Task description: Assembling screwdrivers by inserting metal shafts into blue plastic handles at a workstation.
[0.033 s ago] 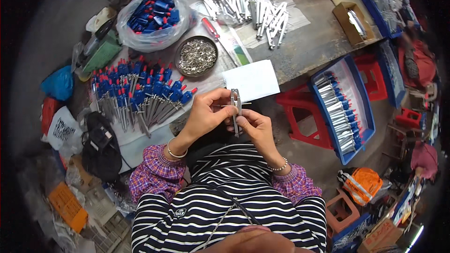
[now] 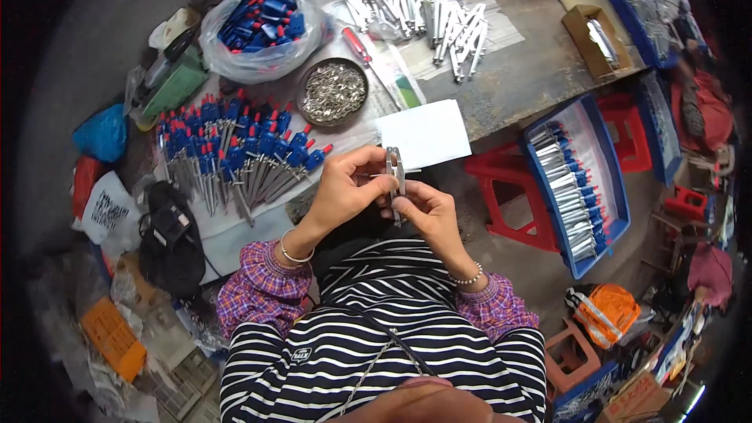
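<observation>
The left hand (image 2: 348, 180) has its grip closed around a slim silver metal piece (image 2: 394, 158), thumb and fingers pinching it from the left. The right hand (image 2: 429, 210) has its grip closed on the same piece lower down, from the other side. The piece is in front of the person's body, one end pointing away, near the lower left corner of a white card (image 2: 427, 131). The card lies by the near edge of the desk (image 2: 521, 66). Beyond it on the desk are a round dark bowl (image 2: 302, 106) filled with small metal parts (image 2: 335, 91), a red-handled screwdriver (image 2: 356, 45) and a heap of loose silver pieces (image 2: 399, 0). To the left, an open clear plastic bag (image 2: 315, 51) holds blue parts with red tips (image 2: 270, 19), and nearer the person many metal tools with blue and red ends (image 2: 243, 160) lie bunched together. Off to the right, a long blue tray (image 2: 581, 268) carries a row of similar tools (image 2: 570, 204), with a red stool (image 2: 493, 164) showing at its left side.
</observation>
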{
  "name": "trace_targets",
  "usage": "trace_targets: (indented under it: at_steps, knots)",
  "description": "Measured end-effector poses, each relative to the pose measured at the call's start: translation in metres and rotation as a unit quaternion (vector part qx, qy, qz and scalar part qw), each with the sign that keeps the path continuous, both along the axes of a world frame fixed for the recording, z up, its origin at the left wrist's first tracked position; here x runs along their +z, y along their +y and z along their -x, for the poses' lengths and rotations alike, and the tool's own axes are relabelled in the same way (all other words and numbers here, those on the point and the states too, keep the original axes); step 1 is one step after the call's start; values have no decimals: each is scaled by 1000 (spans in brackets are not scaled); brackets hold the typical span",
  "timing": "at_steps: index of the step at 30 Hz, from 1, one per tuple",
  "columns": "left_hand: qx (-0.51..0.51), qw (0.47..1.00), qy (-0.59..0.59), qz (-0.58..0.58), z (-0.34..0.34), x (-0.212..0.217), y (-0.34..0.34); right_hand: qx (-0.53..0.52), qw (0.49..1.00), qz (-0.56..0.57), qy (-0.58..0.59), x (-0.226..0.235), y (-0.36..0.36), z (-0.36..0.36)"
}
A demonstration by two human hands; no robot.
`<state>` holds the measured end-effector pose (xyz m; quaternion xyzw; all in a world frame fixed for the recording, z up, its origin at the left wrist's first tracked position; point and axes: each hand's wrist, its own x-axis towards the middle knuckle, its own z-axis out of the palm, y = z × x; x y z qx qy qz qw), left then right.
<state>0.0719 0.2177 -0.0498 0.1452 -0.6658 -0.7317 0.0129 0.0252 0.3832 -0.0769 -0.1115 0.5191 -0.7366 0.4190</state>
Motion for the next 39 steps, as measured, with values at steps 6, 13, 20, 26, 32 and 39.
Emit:
trace_targets:
  at_steps: [6,13,20,26,32,39]
  knots:
    - [27,999,-8,20,-8,10,6,63,997,32,-40,-6,3,2]
    - [3,1000,-10,30,-7,5,7,118,990,21,-76,-5,9,13]
    - [-20,994,3,104,-9,1,9,105,993,13,-58,-9,15,6]
    - [-12,1000,25,-4,2,3,13,38,999,29,-15,-4,15,5]
    - [-17,999,50,-12,16,2,4,11,999,-7,39,-2,12,15]
    - [-4,999,34,-17,17,1,-5,30,999,-26,32,-1,1,15]
